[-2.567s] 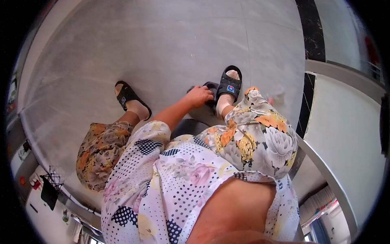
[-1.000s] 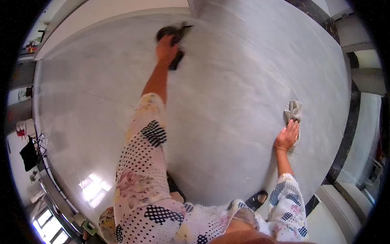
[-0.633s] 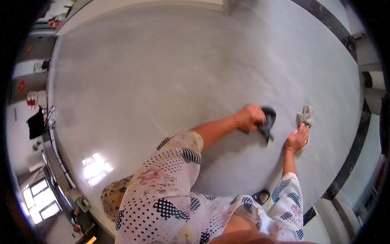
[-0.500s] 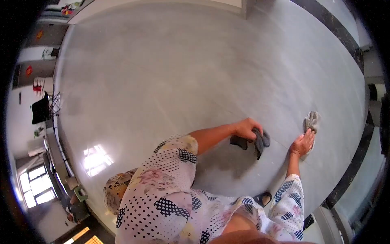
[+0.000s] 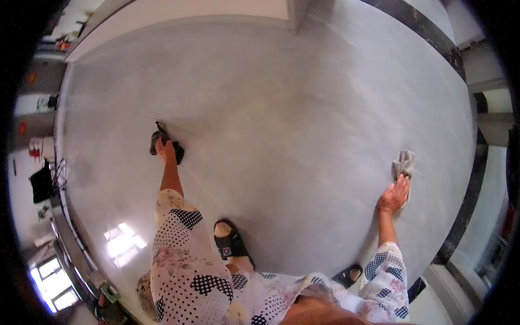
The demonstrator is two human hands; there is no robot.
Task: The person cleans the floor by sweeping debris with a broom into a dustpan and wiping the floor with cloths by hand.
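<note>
My left hand (image 5: 164, 149) is out to the left on the floor, its fingers closed on a dark grey, nearly black rag (image 5: 177, 154) that bunches around it. Over on the right, my right hand (image 5: 394, 194) lies flat with fingers stretched out, pressing on a light grey rag (image 5: 404, 162). Part of that rag is under the palm and hidden; the rest sticks out beyond the fingertips. Both rags rest on the shiny grey floor (image 5: 281, 135).
My feet wear black sandals (image 5: 232, 241); the other sandal (image 5: 348, 275) is by my right sleeve. A dark border strip (image 5: 466, 216) runs along the right. A white wall base (image 5: 216, 13) stands ahead. A black folding item (image 5: 41, 183) is at the left edge.
My left hand has swept far left across the floor with the dark rag. My right hand stays on the light rag. A sandalled foot has come into view.
</note>
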